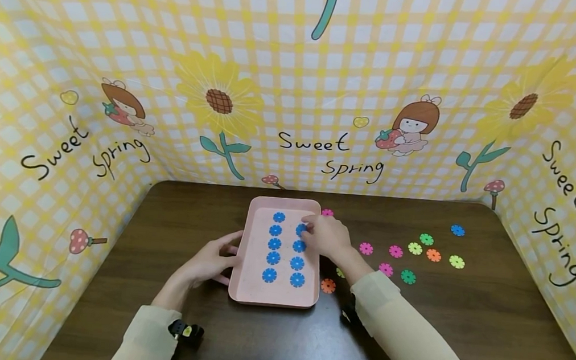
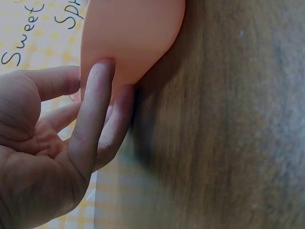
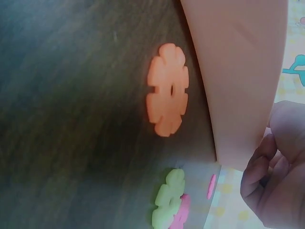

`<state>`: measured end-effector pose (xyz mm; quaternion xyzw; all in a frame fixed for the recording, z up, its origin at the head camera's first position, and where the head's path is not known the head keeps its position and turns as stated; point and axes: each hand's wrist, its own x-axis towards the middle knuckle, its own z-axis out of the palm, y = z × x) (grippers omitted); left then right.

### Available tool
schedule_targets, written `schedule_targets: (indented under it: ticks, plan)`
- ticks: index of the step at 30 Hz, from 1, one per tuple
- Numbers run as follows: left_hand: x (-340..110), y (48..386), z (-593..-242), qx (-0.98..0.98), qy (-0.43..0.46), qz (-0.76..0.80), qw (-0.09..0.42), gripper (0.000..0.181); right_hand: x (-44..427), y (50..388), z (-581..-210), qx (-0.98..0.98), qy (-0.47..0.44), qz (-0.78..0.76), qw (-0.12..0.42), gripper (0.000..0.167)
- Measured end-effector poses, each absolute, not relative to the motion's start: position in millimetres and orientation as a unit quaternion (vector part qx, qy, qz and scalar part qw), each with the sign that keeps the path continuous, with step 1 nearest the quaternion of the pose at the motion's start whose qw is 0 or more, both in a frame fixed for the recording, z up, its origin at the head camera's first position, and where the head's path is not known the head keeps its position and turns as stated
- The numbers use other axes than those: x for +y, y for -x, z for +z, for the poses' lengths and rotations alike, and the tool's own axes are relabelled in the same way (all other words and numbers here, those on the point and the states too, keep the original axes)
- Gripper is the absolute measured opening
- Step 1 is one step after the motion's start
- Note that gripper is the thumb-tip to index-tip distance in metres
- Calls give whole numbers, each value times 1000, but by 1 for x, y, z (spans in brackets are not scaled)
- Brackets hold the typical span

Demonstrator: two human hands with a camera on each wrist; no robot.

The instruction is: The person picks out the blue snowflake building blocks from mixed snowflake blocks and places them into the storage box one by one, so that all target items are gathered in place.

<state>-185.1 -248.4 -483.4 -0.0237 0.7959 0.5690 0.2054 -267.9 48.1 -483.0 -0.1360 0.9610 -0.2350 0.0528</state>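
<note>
A pink tray [image 1: 282, 299] lies on the table, holding several blue interlocking snowflake discs [image 1: 274, 244] in two columns. My left hand [image 1: 214, 262] is at the tray's left side; in the left wrist view its fairly straight fingers [image 2: 93, 109] touch the outer wall. Over the tray's far right corner reaches my right hand [image 1: 328, 236], fingers bent downward by the farthest visible blue disc [image 1: 301, 230] of the right column. Whether those fingertips pinch a disc is hidden; in the right wrist view the tray wall [image 3: 238, 71] covers them.
Loose discs lie right of the tray: orange [image 1: 328, 286], pink [image 1: 366, 248], green [image 1: 408, 277], yellow-green [image 1: 457, 262] and a blue one [image 1: 457, 231] far right. A yellow-checked cloth [image 1: 306, 90] hangs around the dark wooden table [image 1: 263, 343].
</note>
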Motion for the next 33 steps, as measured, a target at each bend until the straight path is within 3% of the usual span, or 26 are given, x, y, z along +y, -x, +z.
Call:
schedule_targets:
  ticks: [19,33]
  plan:
    - [-248,186,-483,799,31,563,207,69,96,261,-473,869,171,-464,25,30]
    - [-248,186,-482,799,28,564,209,69,172,264,-467,886,129,-445,-8,32]
